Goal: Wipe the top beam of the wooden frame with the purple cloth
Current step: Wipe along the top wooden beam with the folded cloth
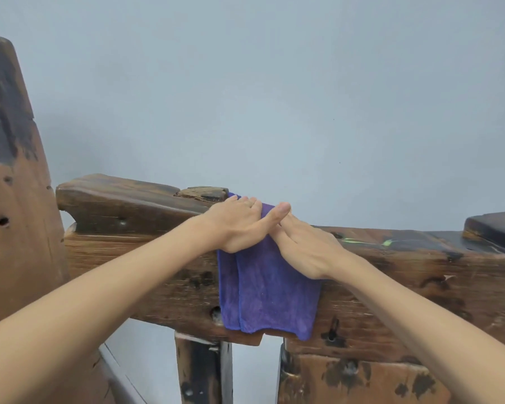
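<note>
A folded purple cloth is draped over the top beam of a dark, worn wooden frame and hangs down its near face. My left hand lies flat on the cloth's upper left part, fingers pointing away along the beam's top. My right hand presses flat on the cloth's upper right, its fingers slipped under my left thumb. Both hands touch each other at the beam's top edge. The cloth's top end is hidden under the hands.
A tall wooden post rises at the left. A raised block sits on the beam left of the cloth, another at the far right. Vertical posts stand below. A plain grey wall is behind.
</note>
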`<state>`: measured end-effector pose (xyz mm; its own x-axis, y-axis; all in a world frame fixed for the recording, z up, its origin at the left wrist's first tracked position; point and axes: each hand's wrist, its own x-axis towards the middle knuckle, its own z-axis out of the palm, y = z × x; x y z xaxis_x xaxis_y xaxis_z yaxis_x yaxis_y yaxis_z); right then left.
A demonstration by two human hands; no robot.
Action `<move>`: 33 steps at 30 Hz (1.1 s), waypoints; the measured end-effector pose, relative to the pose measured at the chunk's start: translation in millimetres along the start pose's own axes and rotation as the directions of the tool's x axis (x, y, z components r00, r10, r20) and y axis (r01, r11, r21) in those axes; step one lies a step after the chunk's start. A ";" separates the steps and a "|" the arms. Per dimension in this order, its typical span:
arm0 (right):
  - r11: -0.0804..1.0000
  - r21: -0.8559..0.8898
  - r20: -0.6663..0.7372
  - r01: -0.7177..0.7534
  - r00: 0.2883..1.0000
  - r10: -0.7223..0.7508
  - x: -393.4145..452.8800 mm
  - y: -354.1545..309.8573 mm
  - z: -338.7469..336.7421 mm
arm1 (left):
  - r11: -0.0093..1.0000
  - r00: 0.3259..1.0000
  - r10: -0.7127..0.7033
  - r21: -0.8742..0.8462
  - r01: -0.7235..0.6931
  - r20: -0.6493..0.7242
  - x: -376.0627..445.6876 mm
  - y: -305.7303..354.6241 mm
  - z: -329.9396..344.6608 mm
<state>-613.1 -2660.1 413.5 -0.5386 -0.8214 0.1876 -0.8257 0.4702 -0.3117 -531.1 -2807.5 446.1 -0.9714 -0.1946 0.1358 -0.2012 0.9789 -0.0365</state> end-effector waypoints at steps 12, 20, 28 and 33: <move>0.995 -0.033 0.151 -0.099 0.983 0.103 61.7 38.9 -4.4 | 0.949 0.994 -0.071 -0.303 0.092 0.080 56.9 15.2 0.2; 1.000 -0.016 0.156 -0.009 0.988 0.011 43.8 35.3 -11.5 | 0.941 0.992 -0.104 -0.316 0.123 0.077 50.5 20.9 -1.7; 0.979 -0.113 0.072 0.168 0.984 -0.160 -16.9 41.6 -14.8 | 0.967 0.999 0.049 -0.249 -0.044 0.013 45.0 43.0 14.5; 0.984 -0.118 0.102 0.130 0.988 -0.118 0.8 49.6 -16.3 | 0.959 0.996 0.077 -0.276 -0.063 0.039 54.2 43.4 15.4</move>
<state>-657.2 -2632.2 413.4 -0.4171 -0.9000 0.1270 -0.9028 0.3941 -0.1723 -594.4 -2776.5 436.6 -0.9881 -0.1212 0.0942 -0.0969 0.9685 0.2295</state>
